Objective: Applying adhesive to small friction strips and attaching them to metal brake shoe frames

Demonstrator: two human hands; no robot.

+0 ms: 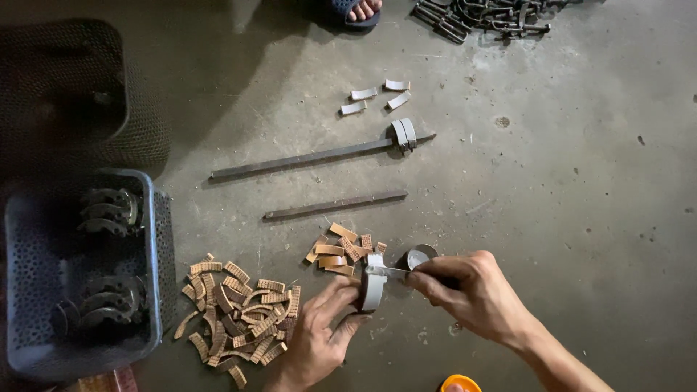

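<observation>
**Curved metal shoe held and worked with a thin tool on the concrete floor**

At the bottom edge of the frame, an orange round object [459, 382] is partly seen. Just above it, the left hand [319, 334] is closed around a grey curved metal shoe [373, 284], held upright at lower centre. The right hand [472, 290] is closed on a thin metal tool [388, 272], whose tip is laid against the top of the shoe. A small round tin [420, 255] is seen just behind the tool. Brown lining strips are heaped in a large pile [236, 316] at lower left, with a smaller pile [340, 250] just above the shoe. A grey plastic crate [152, 239] holding metal parts is placed at the left edge. Two long metal bars [319, 156] are laid across the middle of the floor [566, 181].
</observation>
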